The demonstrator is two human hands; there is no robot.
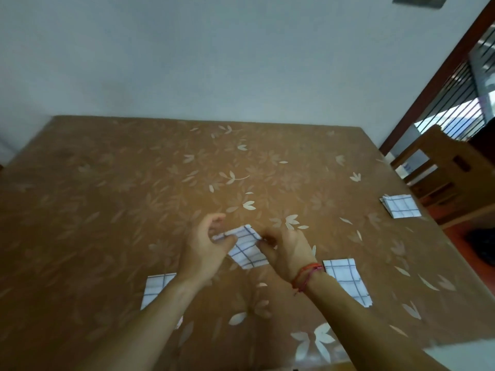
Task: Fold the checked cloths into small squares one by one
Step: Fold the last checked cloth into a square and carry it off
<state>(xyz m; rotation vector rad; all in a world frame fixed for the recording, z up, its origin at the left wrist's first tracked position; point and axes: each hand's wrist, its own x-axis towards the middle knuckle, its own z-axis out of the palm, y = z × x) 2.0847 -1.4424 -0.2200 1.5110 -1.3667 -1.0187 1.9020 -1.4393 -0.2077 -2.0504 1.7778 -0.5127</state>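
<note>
While the left forearm lies across part of the left cloth (156,289), 1 of 4 checked pieces in view and flat near the front-left of the bench (107,196), the left hand (205,246) is up at the centre. Its thumb and curled fingers pinch the upper-left corner of the middle cloth (247,250). That corner is lifted and bunched. The rest of the piece, white with dark checks, lies on the bench, turned like a diamond and folded down to a small panel.

Over to the right hand (285,249): fingers curled in tight, nipping the same cloth's right edge, a red thread bracelet (306,274) round the wrist. Both hands grip the 1 piece, close together, neither spread.

Just beside that wrist sits the right cloth (348,281), folded to a neat rectangle and lying flat. Well apart, at the bench's right edge, the far cloth (401,206) rests folded, layered edges showing on its left side. Past that edge stand cardboard boxes (442,172); what is in them I cannot tell.
</note>
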